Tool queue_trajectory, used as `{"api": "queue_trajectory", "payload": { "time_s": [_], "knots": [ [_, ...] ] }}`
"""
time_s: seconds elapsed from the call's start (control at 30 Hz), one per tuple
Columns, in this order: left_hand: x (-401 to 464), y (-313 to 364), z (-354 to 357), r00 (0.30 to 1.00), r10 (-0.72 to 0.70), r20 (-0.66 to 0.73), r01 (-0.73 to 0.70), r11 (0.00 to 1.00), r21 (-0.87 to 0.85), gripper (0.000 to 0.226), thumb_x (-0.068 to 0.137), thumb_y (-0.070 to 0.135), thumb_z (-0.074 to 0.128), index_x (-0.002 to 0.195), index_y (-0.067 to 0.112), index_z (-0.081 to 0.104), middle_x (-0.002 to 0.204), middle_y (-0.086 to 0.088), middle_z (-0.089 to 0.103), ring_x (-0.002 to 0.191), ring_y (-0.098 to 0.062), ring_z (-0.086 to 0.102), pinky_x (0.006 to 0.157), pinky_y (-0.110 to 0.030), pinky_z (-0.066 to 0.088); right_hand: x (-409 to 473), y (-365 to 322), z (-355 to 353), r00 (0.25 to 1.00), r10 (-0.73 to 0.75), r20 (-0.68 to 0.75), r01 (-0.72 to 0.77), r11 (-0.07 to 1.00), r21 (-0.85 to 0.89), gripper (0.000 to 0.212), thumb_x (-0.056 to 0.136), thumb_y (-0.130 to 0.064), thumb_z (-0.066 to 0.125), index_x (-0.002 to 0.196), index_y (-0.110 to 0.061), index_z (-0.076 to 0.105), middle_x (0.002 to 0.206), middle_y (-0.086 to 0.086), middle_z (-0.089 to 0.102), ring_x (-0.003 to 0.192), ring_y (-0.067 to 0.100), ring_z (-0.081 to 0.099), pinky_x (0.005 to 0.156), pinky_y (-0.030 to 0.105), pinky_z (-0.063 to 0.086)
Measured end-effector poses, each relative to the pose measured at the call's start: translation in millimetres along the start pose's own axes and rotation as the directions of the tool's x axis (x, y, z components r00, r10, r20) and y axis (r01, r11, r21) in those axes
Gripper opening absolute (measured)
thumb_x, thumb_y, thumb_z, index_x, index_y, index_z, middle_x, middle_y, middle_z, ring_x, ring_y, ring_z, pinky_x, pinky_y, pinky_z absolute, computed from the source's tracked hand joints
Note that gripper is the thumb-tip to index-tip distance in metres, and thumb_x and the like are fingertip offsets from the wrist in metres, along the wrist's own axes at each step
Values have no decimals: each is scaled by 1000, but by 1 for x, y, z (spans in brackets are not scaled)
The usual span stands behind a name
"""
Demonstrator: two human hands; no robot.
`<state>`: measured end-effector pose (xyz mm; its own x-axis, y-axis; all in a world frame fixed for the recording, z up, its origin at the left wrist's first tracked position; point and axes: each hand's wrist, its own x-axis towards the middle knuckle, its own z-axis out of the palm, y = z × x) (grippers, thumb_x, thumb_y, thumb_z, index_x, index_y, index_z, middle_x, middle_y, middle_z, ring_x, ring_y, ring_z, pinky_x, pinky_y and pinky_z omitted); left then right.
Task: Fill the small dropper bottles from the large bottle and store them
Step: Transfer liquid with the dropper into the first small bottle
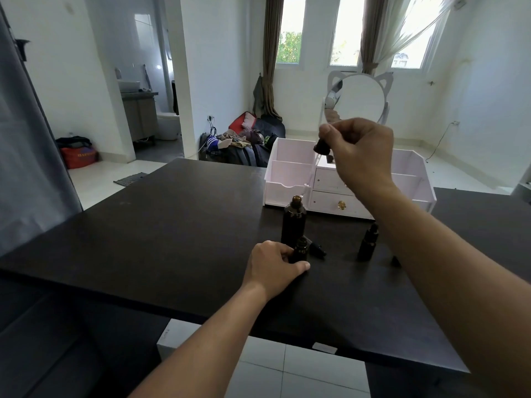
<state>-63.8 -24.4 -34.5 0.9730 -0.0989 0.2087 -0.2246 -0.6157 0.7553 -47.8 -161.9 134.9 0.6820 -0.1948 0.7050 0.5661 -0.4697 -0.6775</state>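
Note:
The large dark bottle (293, 222) stands uncapped on the black table (172, 225). High above it my right hand (359, 147) pinches a dropper (321, 147) by its black bulb; the clear glass tube slants down toward the bottle's mouth. Just in front of the large bottle my left hand (273, 265) grips a small open dropper bottle (299, 251) that rests on the table. A loose dropper cap (316, 249) lies beside it. To the right stands another small bottle (367, 242), capped. Part of a dark item (396, 261) shows behind my right forearm.
A white organiser (290, 179) with open compartments and two small drawers sits at the table's far side, a cat-eared round mirror (357, 100) on top. The table's near edge runs close below my left wrist. Bags and clothes lie on the floor beyond.

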Motion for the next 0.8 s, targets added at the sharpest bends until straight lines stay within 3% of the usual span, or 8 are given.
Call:
{"api": "queue_trajectory", "payload": {
  "time_s": [0.2, 0.43, 0.6, 0.8],
  "knots": [
    [1, 2, 0, 999, -36, 2, 36, 999, 3, 34, 77, 43, 77, 102, 20, 75, 81, 6, 69, 74, -6, 63, 71, -22, 53, 6, 3, 18, 999, 2, 47, 1, 998, -66, 15, 88, -26, 69, 85, -12, 75, 73, -2, 74, 71, 13, 72, 87, 39, 57],
    [2, 4, 0, 996, -87, 9, 87, 996, 19, 37, 78, 44, 76, 108, 22, 72, 89, 6, 67, 82, -8, 62, 76, -25, 52, -6, 17, 30, 990, 66, 121, -51, 990, -129, 12, 89, -24, 69, 84, -15, 74, 67, -14, 68, 68, 4, 69, 84, 40, 58],
    [-1, 5, -1, 997, -78, -23, 78, 997, 6, 33, 77, 44, 78, 102, 23, 75, 82, 5, 67, 73, -6, 60, 66, -20, 46, -15, 35, 39, 976, 135, 171, -103, 978, -184, 18, 91, -24, 66, 93, -9, 75, 85, 4, 75, 79, 20, 72, 84, 45, 57],
    [-3, 5, -2, 997, -63, -35, 63, 998, 4, 31, 76, 43, 78, 100, 23, 76, 80, 6, 67, 73, -6, 61, 65, -19, 46, -18, 40, 42, 971, 168, 169, -135, 972, -192, 16, 91, -22, 66, 85, -11, 75, 81, 5, 75, 80, 23, 71, 85, 44, 56]
  ]
}}
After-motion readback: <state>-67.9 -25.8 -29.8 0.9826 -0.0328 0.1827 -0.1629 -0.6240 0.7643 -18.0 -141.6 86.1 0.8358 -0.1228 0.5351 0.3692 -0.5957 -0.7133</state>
